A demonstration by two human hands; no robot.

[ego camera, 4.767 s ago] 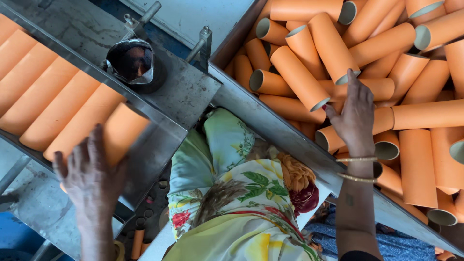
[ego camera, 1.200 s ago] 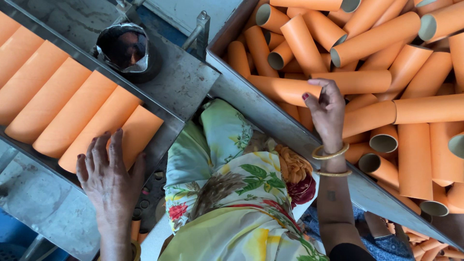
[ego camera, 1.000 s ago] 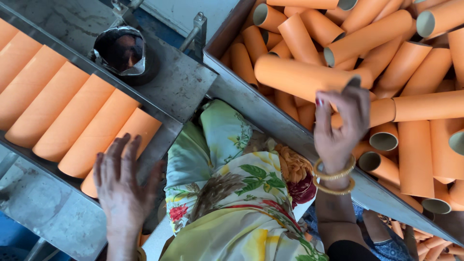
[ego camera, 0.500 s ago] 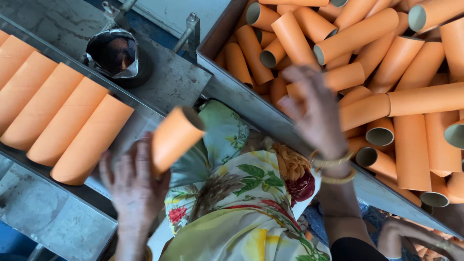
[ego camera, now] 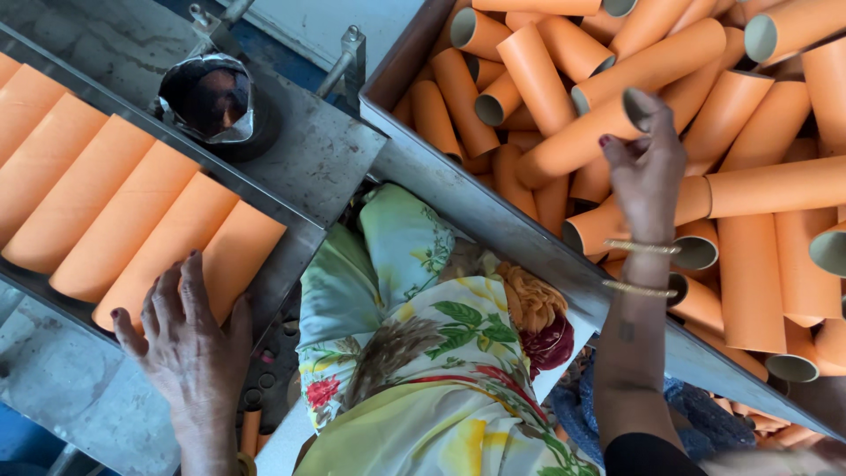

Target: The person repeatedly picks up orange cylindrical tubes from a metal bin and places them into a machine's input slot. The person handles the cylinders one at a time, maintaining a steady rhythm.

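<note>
Up in the metal bin point(ego camera: 414, 172) at the right, the right hand point(ego camera: 648, 172) has its fingers closed around one end of an orange tube point(ego camera: 586, 132) — a smooth, matte cardboard cylinder, hollow, with a pale grey inner wall showing at its open mouth. That tube lies slanted on top of a loose heap of like tubes point(ego camera: 749, 238), which point every way and are too many and too overlapped to count. Two thin gold bangles point(ego camera: 639, 264) ring the wrist.

Lower left, the left hand point(ego camera: 189, 339) lies flat with its fingers spread and open, the fingertips resting on the near end of the last orange tube in a row point(ego camera: 132, 211). Five tubes show in that row, side by side and touching, all parallel in a shallow grey metal tray point(ego camera: 53, 370) whose surface is dull and scuffed. A sixth sliver at the far left edge may be another; it is cut off by the frame.

Between tray and bin runs a worn steel plate point(ego camera: 322, 159), and on it sits one round dark container lined with crinkled foil point(ego camera: 211, 97). Two small metal brackets stand behind it. Across the middle — below both arms — spreads soft floral cloth point(ego camera: 423, 353) in yellow, green and red, the person's own garment.
</note>
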